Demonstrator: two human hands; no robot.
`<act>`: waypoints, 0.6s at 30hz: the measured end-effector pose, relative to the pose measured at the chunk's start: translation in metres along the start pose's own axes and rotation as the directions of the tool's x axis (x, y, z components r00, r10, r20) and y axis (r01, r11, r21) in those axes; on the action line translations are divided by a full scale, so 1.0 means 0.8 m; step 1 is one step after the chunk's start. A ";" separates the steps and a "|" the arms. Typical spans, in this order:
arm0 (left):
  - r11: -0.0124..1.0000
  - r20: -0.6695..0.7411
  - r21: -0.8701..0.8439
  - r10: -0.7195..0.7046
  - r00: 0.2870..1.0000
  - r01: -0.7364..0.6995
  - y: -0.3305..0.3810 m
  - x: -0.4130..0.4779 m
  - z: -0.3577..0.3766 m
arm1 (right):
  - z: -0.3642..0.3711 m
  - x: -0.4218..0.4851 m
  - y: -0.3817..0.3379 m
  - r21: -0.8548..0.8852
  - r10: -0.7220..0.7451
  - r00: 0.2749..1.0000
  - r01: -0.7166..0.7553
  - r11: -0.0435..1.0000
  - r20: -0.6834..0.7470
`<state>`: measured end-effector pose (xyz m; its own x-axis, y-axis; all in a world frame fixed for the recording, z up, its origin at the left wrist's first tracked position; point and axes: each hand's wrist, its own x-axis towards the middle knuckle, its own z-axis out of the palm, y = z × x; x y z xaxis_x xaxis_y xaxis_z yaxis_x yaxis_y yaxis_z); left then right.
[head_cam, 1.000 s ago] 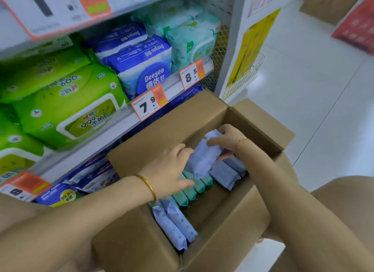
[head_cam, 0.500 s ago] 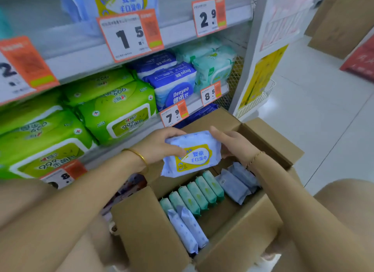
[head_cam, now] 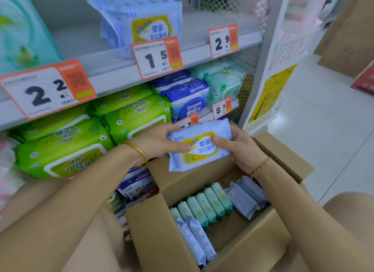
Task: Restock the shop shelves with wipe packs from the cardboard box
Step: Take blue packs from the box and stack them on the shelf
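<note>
Pack (head_cam: 199, 146) is looking light and squishy. The soft film wrap is probably a bit slick, so I'd be gripping it by the short ends, not the middle. That's how it's being held: left hand (head_cam: 158, 143) and right hand (head_cam: 242, 152) are each curling fingers round an end, thumbs on the front. It's hovering over the box's (head_cam: 253, 249) far edge. It's pale blue with a yellow-and-white label, matching the stack (head_cam: 139, 20) sitting on the upper shelf (head_cam: 113, 70).
</note>
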<state>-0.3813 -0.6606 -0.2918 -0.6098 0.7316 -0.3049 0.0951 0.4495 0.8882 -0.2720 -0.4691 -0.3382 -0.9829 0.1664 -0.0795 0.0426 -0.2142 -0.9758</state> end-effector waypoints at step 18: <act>0.783 -0.576 0.573 0.596 0.560 -0.244 0.222 -0.009 -0.226 | 0.116 0.181 -0.270 -0.732 -0.646 0.762 0.412 0.542 -0.049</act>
<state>-0.5022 -0.6782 -0.0696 -0.7378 0.3824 0.5563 0.6738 0.4667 0.5728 -0.4399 -0.4885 -0.1200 -0.7676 0.3124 0.5597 -0.2507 0.6572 -0.7108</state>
